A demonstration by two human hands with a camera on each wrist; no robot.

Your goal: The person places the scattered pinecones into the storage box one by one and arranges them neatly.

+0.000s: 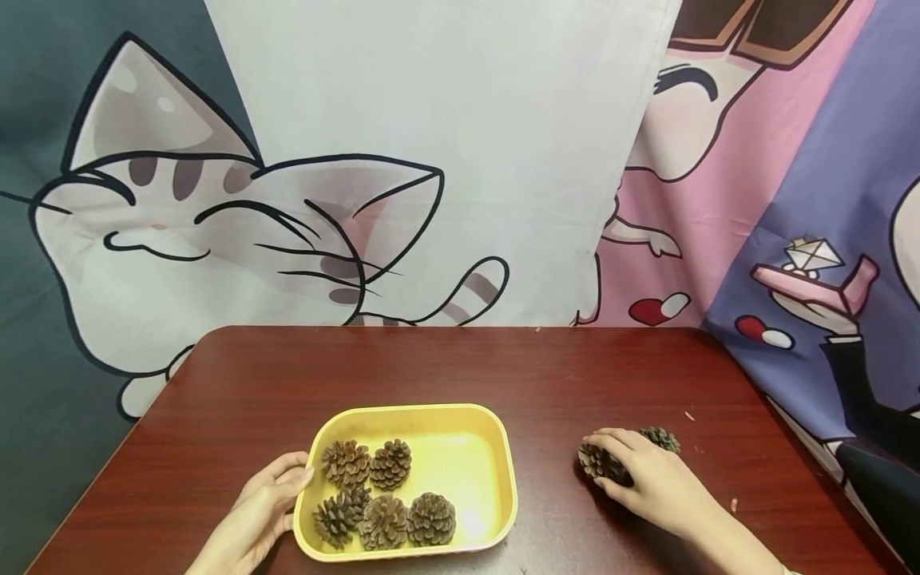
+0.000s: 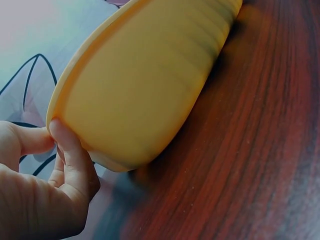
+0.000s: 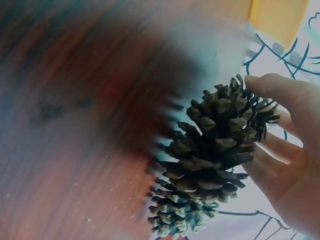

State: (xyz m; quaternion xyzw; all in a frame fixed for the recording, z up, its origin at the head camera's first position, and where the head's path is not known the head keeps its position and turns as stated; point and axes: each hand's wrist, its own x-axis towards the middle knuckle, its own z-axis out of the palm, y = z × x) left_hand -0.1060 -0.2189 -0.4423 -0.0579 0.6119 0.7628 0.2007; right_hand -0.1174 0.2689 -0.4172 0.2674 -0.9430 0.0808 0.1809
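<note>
Several brown pine cones (image 1: pixel 383 523) lie in a yellow plastic tray (image 1: pixel 477 551), grouped in its left half and along its near side. My left hand (image 1: pixel 262 507) pinches the tray's left rim between thumb and fingers; the left wrist view shows the tray's outer wall (image 2: pixel 135 90) beside them. To the right of the tray, my right hand (image 1: pixel 647 479) is curled over a pine cone (image 1: pixel 595 461), thumb on the near side and fingers on the far side. In the right wrist view a large pine cone (image 3: pixel 212 145) stands close by the palm, partly covering another one at the thumb.
Another pine cone (image 1: pixel 660 439) lies just behind the right hand. Small light flakes (image 1: pixel 733 505) are scattered on the dark red wooden table (image 1: pixel 546 375). A cartoon-printed cloth (image 1: pixel 460 120) hangs behind the table's far edge.
</note>
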